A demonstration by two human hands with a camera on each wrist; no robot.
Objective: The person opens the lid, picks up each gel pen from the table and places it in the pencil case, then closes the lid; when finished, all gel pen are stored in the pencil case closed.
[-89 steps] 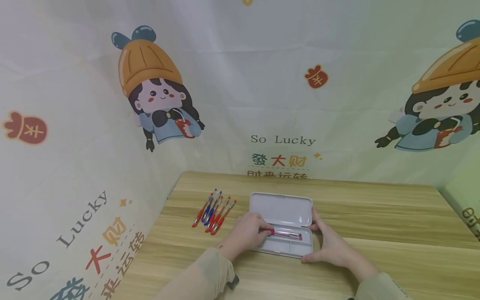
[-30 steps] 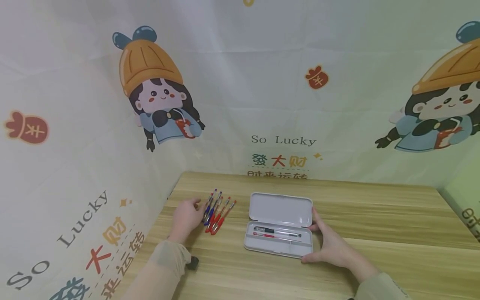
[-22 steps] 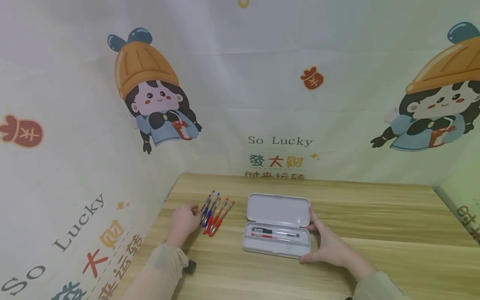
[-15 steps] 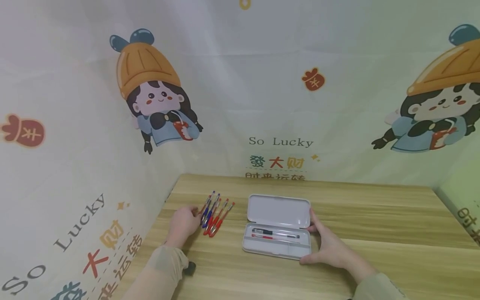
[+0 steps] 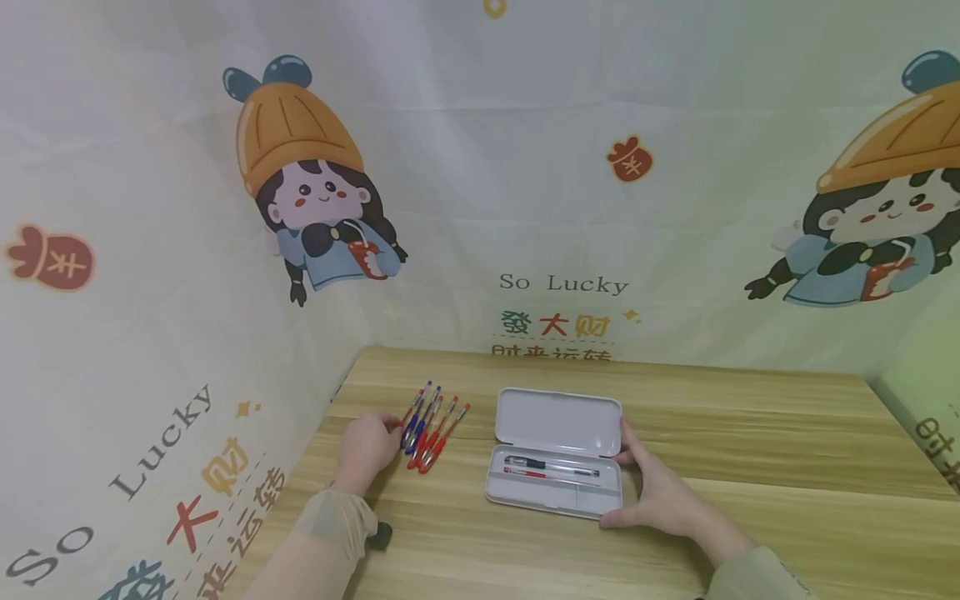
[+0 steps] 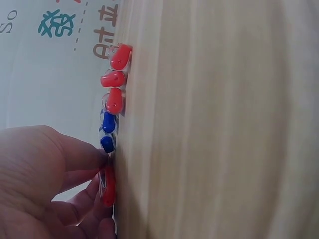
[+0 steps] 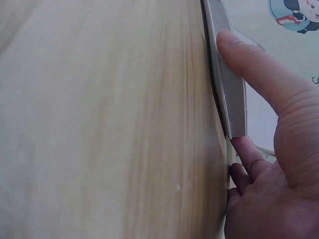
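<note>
In the head view my left hand (image 5: 366,450) is at the left end of a row of gel pens on the table. The left wrist view shows its thumb and fingers pinching the outermost red pen (image 6: 107,186). Beside that pen lie two blue pens (image 6: 107,122) and several red pens (image 5: 433,454). My right hand (image 5: 663,496) holds the right end of an open white pencil case (image 5: 558,421), thumb at the front corner and fingers behind. Inside its back compartment rest a black pen (image 5: 536,462) and a red pen (image 5: 525,473).
The wooden table (image 5: 750,433) meets a printed cloth backdrop (image 5: 465,167) at its back and left. The case's lid lies tipped back, away from me. A small divider (image 5: 577,497) splits the case's front compartment.
Three seconds ago my left hand held a red pen over the case; that pen now lies inside. The left hand has moved left to the pen row. The right hand has stayed at the case.
</note>
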